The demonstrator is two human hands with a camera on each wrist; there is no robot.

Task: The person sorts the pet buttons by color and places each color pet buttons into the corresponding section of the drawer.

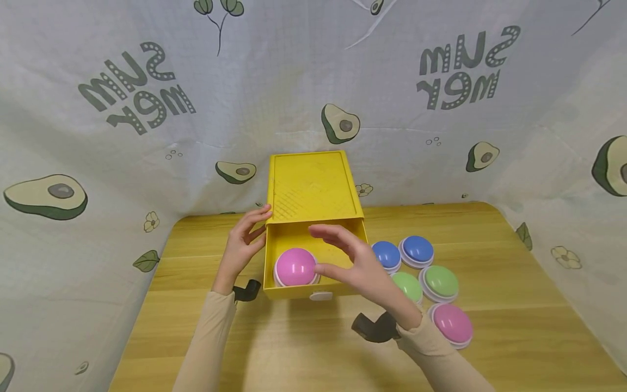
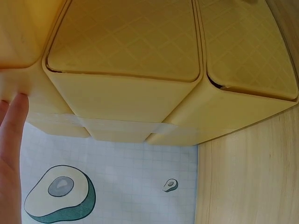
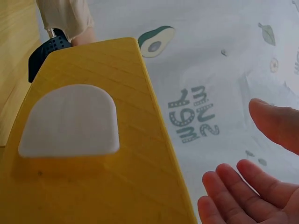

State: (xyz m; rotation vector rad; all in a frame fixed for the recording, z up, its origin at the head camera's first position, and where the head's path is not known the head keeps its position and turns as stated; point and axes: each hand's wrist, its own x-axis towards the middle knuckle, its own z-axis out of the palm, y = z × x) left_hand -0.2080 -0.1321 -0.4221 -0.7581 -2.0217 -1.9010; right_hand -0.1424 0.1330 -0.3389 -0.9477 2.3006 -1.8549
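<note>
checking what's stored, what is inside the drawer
A pink dome lies in the drawer, front left. The right hand covers part of the right side, and the box top hides the back.

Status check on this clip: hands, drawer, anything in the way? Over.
Left hand touching side of yellow box. Right hand over pulled-out drawer, holding nothing. Pink dome inside drawer. No obstruction visible; drawer's right front corner hidden by hand.

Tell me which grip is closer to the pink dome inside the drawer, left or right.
Right. The right grip hangs over the drawer, its thumb beside the pink dome; the left grip is farther away, against the left side of the yellow box.
</note>
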